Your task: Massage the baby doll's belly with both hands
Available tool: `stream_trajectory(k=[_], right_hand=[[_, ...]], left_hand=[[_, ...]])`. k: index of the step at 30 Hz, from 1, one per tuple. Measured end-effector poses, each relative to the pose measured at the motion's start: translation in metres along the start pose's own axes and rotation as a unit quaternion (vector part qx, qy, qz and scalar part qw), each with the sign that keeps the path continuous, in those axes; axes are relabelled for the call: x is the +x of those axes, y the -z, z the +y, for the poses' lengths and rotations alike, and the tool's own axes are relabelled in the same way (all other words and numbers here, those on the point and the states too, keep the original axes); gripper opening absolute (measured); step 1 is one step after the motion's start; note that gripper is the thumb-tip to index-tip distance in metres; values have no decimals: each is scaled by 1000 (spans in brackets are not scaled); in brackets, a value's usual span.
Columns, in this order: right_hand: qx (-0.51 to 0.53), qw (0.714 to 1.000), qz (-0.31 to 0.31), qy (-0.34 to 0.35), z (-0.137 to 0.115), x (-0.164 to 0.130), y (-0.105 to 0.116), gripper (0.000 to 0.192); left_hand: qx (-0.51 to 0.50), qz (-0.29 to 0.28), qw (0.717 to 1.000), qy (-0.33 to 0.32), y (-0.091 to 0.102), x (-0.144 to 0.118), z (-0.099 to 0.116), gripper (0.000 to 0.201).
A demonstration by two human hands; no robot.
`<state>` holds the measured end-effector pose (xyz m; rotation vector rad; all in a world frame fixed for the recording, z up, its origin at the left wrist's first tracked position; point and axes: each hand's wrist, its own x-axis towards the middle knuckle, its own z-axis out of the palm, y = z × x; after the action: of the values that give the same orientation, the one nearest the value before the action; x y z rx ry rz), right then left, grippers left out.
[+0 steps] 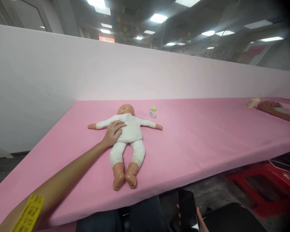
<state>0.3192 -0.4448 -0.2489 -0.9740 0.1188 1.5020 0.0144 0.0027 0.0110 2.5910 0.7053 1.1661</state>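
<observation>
Left hand (113, 132) lies flat, fingers (119, 124) spread, gripping nothing, on white-suited plastic baby doll (128, 135) lying face-up mid pink counter (207, 135); right hand (198, 222) fingers wrapped around black phone (187, 209) below counter edge

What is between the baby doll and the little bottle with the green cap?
Nothing but bare pink table cover. In the head view, the bottle stands apart from the doll, just beyond its outstretched arm.

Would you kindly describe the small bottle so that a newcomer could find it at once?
Start at the long pink table and find the baby doll lying under the left hand. Just beside the doll's head stands the small bottle, clear-white with a green cap, the only upright thing there.
</observation>
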Motion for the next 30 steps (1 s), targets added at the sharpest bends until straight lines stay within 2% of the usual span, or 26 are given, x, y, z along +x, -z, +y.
stream_trajectory(k=[3,6,8,12,15,19,22,26,30], right_hand=[[17,999,33,37,-3,-1,-2,72],[-45,993,66,85,-5,-11,-11,59],[-96,988,62,106,-5,-18,-18,58],[-111,985,38,129,-4,-23,-28,74],[-100,986,44,125,-3,-19,-31,80],[-91,990,61,86,-6,-13,-33,69],[-79,993,35,76,-10,-13,-38,72],[-72,993,10,89,-13,-18,-44,62],[-63,993,-13,104,-16,-23,-47,63]], left_hand=[[1,1,1000,1,-1,1,1,36],[-4,4,1000,-2,-2,3,3,36],[-6,3,1000,1,-3,5,5,36],[-6,0,1000,13,-3,6,8,35],[-4,2,1000,12,-4,6,6,35],[-11,8,1000,-4,-6,6,2,36],[-11,8,1000,-6,-7,7,1,35],[-4,6,1000,1,-6,7,3,35],[-5,6,1000,6,-6,8,5,35]])
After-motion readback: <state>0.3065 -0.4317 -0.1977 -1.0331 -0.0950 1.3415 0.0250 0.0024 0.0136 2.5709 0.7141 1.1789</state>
